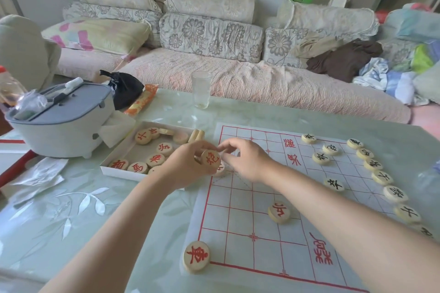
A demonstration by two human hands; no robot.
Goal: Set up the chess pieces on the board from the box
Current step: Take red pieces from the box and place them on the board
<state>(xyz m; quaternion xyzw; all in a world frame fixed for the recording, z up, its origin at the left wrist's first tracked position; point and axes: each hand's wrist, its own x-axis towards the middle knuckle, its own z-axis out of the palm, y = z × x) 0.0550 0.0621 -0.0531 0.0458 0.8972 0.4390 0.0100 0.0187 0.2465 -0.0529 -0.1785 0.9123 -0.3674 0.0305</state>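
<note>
Head view (only view).

Step in hand: moving a red piece from box to board. The left hand [188,166] had its grip closed on a red-marked disc [211,159], pinched at the edge between thumb and fingers and tilted face-up toward the camera. The disc was held off the bench [71,209], over the seam between the box [119,172] and the near-left edge of the board [240,226].

The right hand [247,162] was just right of that grip, fingers loosely curled, fingertips next to the disc's upper rim. It held nothing I could see; whether it touched the disc could not be told.

Pose: both forearms reached forward and converged over the board's left edge, right wrist crossing above the board.

Relative to the grip: more red discs [155,159] lay in the box to its left. The black discs [382,177] stood far to the right along the board's far side. Two red discs were nearer the camera, one mid-board [279,211], one at the corner [196,256].

Judgement: red side barely begun. The next move calls for picking the proper intersection and setting the disc flat on it.
</note>
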